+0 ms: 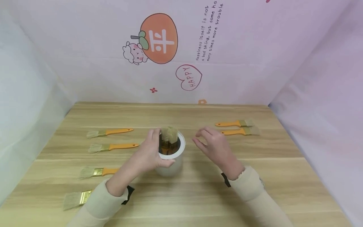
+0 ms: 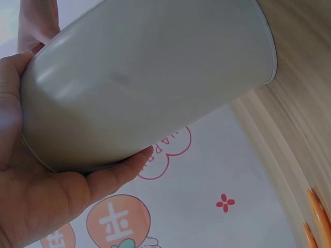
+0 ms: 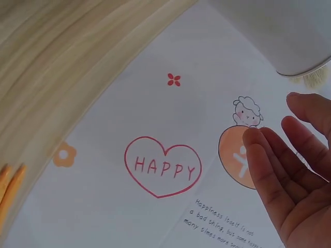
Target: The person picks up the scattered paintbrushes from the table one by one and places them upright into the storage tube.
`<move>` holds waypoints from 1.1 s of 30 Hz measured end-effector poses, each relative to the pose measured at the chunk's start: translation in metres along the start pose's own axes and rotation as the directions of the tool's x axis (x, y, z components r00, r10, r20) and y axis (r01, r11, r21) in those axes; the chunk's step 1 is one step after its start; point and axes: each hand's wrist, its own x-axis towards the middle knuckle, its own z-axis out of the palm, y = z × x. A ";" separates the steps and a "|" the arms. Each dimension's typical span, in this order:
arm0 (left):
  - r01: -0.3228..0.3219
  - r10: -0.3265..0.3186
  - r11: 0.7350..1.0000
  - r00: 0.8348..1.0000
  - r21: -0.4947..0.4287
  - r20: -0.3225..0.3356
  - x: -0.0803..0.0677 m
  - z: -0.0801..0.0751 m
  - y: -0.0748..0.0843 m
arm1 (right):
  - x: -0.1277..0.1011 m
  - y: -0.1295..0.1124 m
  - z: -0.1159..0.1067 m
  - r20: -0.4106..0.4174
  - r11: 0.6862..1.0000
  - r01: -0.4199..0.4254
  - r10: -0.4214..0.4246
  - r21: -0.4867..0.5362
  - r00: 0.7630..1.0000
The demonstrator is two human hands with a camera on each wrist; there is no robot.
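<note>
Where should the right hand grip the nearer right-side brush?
Probably by the orange handle, from above on the near side: the brush lies flat, handle towards the right hand, bristles pointing away, the other brush close along its far side.

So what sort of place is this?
Probably a makeshift filming or work booth, though I can't be sure: a wood-look table enclosed by pale sheets, cartoon prints at the back, and brushes laid out either side of a container.
</note>
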 end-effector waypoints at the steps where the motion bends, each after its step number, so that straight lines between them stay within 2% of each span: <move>1: -0.001 0.001 1.000 1.000 -0.001 -0.005 0.000 0.000 0.000 | -0.001 0.002 0.000 0.005 1.000 -0.002 0.002 0.001 1.000; 6: -0.004 0.004 1.000 1.000 -0.005 -0.004 0.000 -0.002 0.000 | -0.006 0.016 0.002 0.027 0.997 -0.069 0.070 -0.036 0.997; 10: 0.000 0.000 1.000 1.000 0.002 0.000 0.001 -0.004 -0.001 | -0.011 0.037 0.007 0.084 0.977 -0.191 0.199 -0.093 0.976; 15: 0.002 -0.002 1.000 1.000 0.001 0.010 0.003 -0.006 0.000 | -0.019 0.070 0.015 0.172 0.911 -0.372 0.401 -0.179 0.900; 23: -0.004 0.004 1.000 1.000 0.003 0.015 0.003 -0.003 0.001 | -0.037 0.091 0.011 0.209 0.830 -0.534 0.558 -0.163 0.803; 25: 0.001 -0.001 1.000 1.000 0.002 0.011 0.002 -0.003 -0.001 | -0.037 0.094 0.011 0.219 0.801 -0.579 0.599 -0.156 0.770; 27: 0.008 -0.008 1.000 1.000 0.005 0.010 0.000 -0.003 -0.003 | -0.037 0.098 0.010 0.241 0.762 -0.626 0.647 -0.167 0.723; 30: 0.009 -0.009 1.000 1.000 0.011 0.008 0.000 -0.003 -0.004 | -0.036 0.107 0.005 0.301 0.675 -0.711 0.732 -0.198 0.611; 31: 0.008 -0.008 1.000 1.000 0.011 0.011 0.000 -0.003 -0.004 | -0.036 0.111 0.003 0.303 0.652 -0.726 0.753 -0.220 0.584; 33: 0.010 -0.010 1.000 1.000 0.012 0.019 0.000 -0.003 -0.004 | -0.040 0.119 0.000 0.290 0.614 -0.744 0.786 -0.265 0.545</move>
